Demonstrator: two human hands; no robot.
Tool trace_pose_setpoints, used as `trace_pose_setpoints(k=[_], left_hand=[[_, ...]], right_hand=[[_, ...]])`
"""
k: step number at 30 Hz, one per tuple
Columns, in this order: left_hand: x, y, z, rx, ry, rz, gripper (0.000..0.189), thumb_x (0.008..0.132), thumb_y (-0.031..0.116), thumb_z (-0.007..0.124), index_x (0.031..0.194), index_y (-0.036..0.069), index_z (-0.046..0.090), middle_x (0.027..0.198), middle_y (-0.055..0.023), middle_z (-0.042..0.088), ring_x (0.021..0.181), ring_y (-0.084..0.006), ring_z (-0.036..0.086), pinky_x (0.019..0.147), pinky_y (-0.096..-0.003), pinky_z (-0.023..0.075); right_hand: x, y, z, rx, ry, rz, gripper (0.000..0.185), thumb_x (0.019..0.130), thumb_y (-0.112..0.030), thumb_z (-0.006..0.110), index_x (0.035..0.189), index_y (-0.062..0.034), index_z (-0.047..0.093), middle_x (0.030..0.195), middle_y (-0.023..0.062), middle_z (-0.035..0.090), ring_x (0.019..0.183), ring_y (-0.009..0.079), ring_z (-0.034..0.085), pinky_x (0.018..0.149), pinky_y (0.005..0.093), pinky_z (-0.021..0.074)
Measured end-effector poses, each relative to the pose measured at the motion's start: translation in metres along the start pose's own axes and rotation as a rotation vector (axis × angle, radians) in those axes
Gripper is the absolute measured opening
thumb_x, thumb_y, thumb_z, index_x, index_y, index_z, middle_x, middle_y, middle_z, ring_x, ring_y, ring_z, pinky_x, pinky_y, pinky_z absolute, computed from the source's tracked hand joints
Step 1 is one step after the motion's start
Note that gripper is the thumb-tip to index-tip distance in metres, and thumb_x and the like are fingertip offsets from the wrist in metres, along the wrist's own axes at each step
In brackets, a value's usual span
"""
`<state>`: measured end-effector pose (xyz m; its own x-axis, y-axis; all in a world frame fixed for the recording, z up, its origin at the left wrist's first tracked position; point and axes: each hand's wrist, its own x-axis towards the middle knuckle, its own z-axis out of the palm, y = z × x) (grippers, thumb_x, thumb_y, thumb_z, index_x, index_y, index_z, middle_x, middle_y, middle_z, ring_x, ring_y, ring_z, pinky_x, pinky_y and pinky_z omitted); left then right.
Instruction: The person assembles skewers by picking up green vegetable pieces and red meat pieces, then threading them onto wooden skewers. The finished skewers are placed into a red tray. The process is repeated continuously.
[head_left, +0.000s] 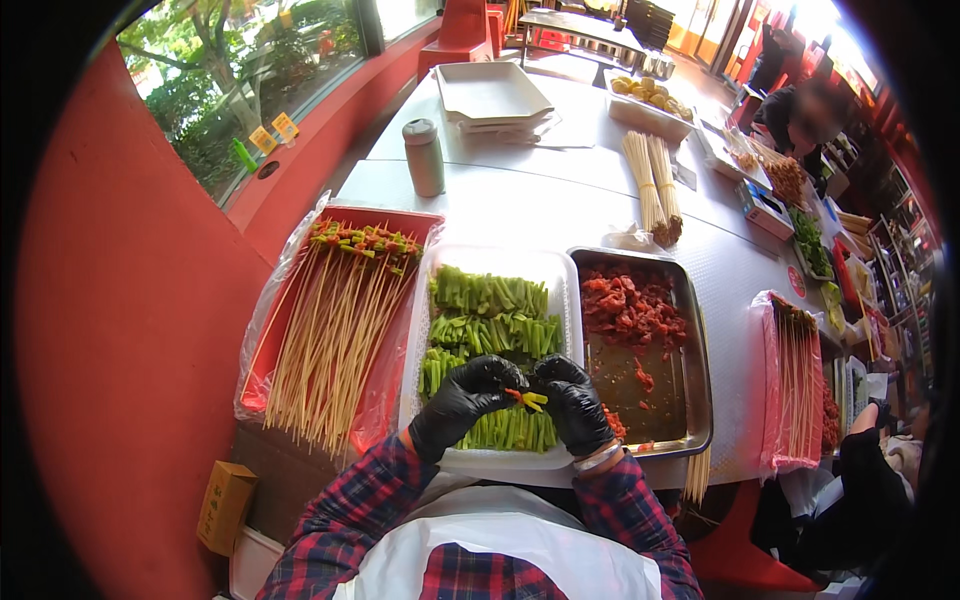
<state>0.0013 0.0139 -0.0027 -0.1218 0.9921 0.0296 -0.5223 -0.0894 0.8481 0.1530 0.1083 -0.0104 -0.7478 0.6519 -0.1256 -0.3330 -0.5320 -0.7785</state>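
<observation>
My left hand (469, 403), in a black glove, pinches a small bit of red meat with yellow-green stem pieces (533, 400). Close against it is my gloved right hand (576, 405), fingers curled; whether it grips the same pieces is hidden. Both hands are above a white plastic basket (414, 375) with rows of cut green stems (491, 292). To the right, a metal tray (637, 427) contains sliced red meat (634, 304). A red tray (379, 405) lined with clear plastic, on the left, holds many loaded bamboo skewers (337, 337).
Bundled bamboo sticks (651, 187) lie beyond the metal tray. Farther back are a thermos flask (424, 157), stacked white trays (491, 90) and a bin of yellowish food (649, 112). More skewers fill a pink tray (795, 390) at right, near a co-worker's arm (862, 472).
</observation>
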Motion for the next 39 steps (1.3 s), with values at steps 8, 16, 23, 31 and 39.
trace_pose_setpoints(k=[8,16,23,31,39], left_hand=[[0.000,0.000,0.002,0.517,-0.049,0.269,0.017,0.074,-0.003,0.064,0.089,0.003,0.057,0.087,-0.0057,0.057,0.084,-0.0156,0.055,0.076,-0.0274,0.0443],[0.001,0.002,0.009,0.636,-0.041,0.276,0.017,0.072,-0.004,0.064,0.086,0.002,0.056,0.085,-0.0062,0.053,0.082,-0.0167,0.052,0.074,-0.0264,0.0420],[0.006,-0.003,0.005,0.675,-0.034,0.310,0.019,0.071,0.000,0.066,0.087,0.002,0.055,0.092,-0.0084,0.052,0.087,-0.0198,0.052,0.078,-0.0285,0.0423],[0.003,-0.015,-0.001,0.489,0.058,0.079,0.015,0.075,-0.001,0.065,0.086,0.003,0.055,0.085,-0.0007,0.051,0.078,-0.0094,0.050,0.071,-0.0213,0.0434],[0.006,-0.008,0.008,0.192,0.157,-0.149,0.013,0.076,0.001,0.063,0.082,0.005,0.052,0.071,0.0009,0.052,0.061,-0.0063,0.050,0.054,-0.0214,0.0434]], right_hand=[[0.003,-0.006,0.001,-0.212,-0.019,0.032,0.018,0.073,-0.006,0.057,0.090,-0.0029,0.055,0.084,0.0047,0.057,0.079,0.0138,0.056,0.073,0.0262,0.0451],[0.000,-0.001,0.002,-0.086,0.020,-0.064,0.018,0.071,-0.006,0.058,0.089,-0.0033,0.055,0.082,0.0032,0.057,0.077,0.0128,0.055,0.072,0.0248,0.0448],[-0.001,0.002,0.005,-0.136,0.111,-0.106,0.015,0.073,0.002,0.054,0.087,-0.0034,0.056,0.081,0.0036,0.057,0.077,0.0132,0.057,0.072,0.0256,0.0463],[-0.004,-0.004,0.014,-0.254,0.085,-0.122,0.017,0.071,0.007,0.056,0.085,-0.0036,0.055,0.081,0.0033,0.058,0.077,0.0122,0.056,0.071,0.0243,0.0457],[-0.004,0.001,0.013,-0.328,0.104,-0.114,0.022,0.070,0.008,0.057,0.088,-0.0043,0.054,0.082,0.0020,0.057,0.077,0.0103,0.055,0.071,0.0237,0.0449]])
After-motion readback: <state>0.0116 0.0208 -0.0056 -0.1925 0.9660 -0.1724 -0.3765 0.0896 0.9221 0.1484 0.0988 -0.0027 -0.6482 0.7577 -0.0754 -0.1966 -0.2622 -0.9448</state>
